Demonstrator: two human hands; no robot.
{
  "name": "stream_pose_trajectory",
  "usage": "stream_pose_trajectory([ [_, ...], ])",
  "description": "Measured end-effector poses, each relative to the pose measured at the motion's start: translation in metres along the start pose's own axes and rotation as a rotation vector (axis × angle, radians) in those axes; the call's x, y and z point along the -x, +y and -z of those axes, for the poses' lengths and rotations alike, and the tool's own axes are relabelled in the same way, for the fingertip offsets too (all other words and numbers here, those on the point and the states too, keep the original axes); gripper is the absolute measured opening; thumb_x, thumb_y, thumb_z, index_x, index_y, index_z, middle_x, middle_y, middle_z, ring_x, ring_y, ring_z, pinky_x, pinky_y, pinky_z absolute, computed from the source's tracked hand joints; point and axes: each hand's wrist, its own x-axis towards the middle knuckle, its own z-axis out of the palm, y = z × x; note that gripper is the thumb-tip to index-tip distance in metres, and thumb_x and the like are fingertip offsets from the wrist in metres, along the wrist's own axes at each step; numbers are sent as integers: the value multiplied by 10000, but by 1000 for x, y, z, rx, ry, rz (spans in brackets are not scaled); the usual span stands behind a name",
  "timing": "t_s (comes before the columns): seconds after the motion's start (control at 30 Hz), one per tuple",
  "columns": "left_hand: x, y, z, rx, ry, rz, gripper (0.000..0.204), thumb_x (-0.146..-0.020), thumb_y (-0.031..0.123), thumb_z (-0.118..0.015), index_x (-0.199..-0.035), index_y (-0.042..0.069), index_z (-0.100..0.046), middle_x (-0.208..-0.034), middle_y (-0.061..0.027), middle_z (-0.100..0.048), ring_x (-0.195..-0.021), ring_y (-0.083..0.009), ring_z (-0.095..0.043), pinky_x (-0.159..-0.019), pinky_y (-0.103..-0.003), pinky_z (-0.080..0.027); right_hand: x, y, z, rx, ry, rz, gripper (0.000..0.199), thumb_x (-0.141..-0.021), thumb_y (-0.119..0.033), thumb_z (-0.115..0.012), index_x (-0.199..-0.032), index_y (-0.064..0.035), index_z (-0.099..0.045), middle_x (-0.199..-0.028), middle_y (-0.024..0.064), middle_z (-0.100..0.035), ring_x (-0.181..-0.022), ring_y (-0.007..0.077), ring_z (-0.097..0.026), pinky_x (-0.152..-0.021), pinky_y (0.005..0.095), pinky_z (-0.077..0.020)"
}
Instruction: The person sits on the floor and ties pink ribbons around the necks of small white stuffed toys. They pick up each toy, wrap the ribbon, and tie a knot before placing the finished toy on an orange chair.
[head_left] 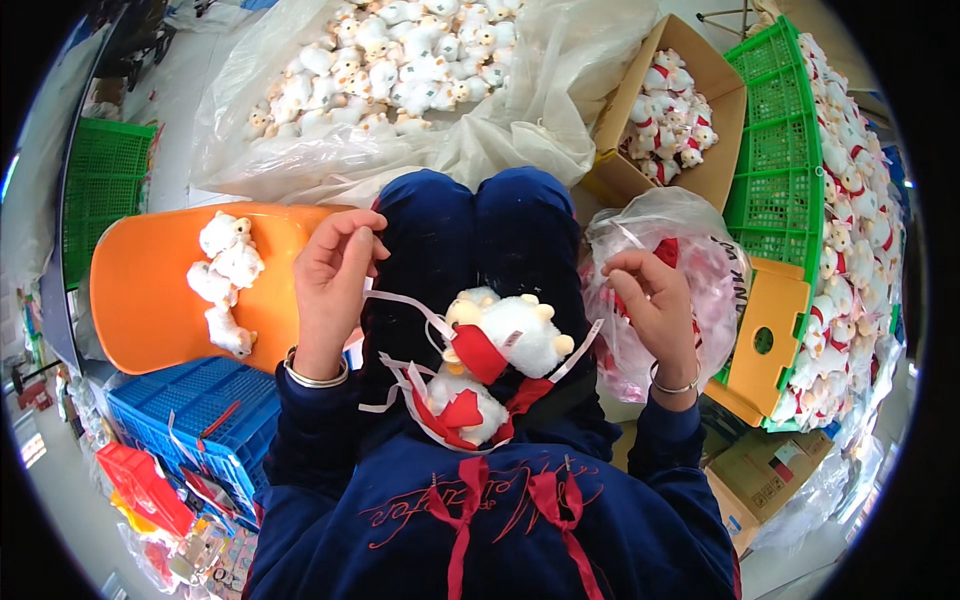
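Observation:
On my lap lie white plush animals; the upper plush toy [532, 338] has red cloth around it, and a lower plush toy [480, 412] lies against it. Red cloth strips with white ribbon ends [386, 296] trail around them. My left hand [335, 270] is raised left of the toys, thumb and fingers drawn together. My right hand [655, 305] hovers opposite, in front of a clear plastic bag [710, 225] of pink and red pieces, its fingers curled into a pinch. Anything thin between the fingertips of either hand is too small to make out.
Several white plush toys rest on an orange chair [140, 290] at left, above a blue crate [150, 400]. Ahead, a plastic sheet [330, 160] holds a heap of plush toys. To the right stand a cardboard box [725, 165] and a heaped green crate [770, 190].

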Motion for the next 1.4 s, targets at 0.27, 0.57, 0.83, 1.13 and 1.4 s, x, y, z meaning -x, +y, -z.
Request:
stream_pose_trajectory([
  [0.27, 29, 36, 0, -496, -571, -368, 434, -773, 59, -822, -1187, 70, -694, -1263, -101, -629, -1198, -308, -554, -1015, -382, -474, -11, -41, -39, -70, -304, 200, 157, -919, -73, -684, -1056, 4, -680, -978, 73, -691, -820, 162, -648, -739, 283, -515],
  [0.57, 35, 25, -26, -614, -601, -569, 573, -744, 42, -789, -1292, 124, -644, -1326, -115, -565, -1253, -342, -526, -1030, -441, -464, -8, -47, -42, 153, -541, 352, 733, -738, -201, -876, -1358, -1, -538, -1359, 191, -555, -1250, 358, -553, -1068, 427, -446],
  [0.83, 25, 21, -41, -283, -318, -455, 205, -877, -7, -644, -1068, 34, -705, -1097, -125, -671, -997, -296, -664, -884, -367, -530, -5, -47, -54, 157, -244, 239, 609, -776, -54, -711, -1351, 6, -517, -1319, 206, -545, -1207, 369, -568, -1031, 389, -467],
  [1.13, -7, 13, -17, -474, -39, -103, 199, -968, 131, -670, -871, -43, -669, -700, -92, -625, -593, -107, -528, -554, -290, -435, -10, -31, -67, 175, 126, 471, 249, -862, 15, -708, -1094, -26, -631, -1128, 133, -645, -1062, 334, -622, -930, 390, -505],
  [1.4, -7, 14, -22, -322, -208, 69, 194, -1023, 146, -619, -1079, -18, -705, -788, 40, -607, -723, -36, -506, -634, -230, -411, -28, -35, -66, 303, -108, 521, 595, -661, -128, -913, -1183, -73, -634, -1174, 134, -632, -1090, 351, -612, -936, 416, -519],
])
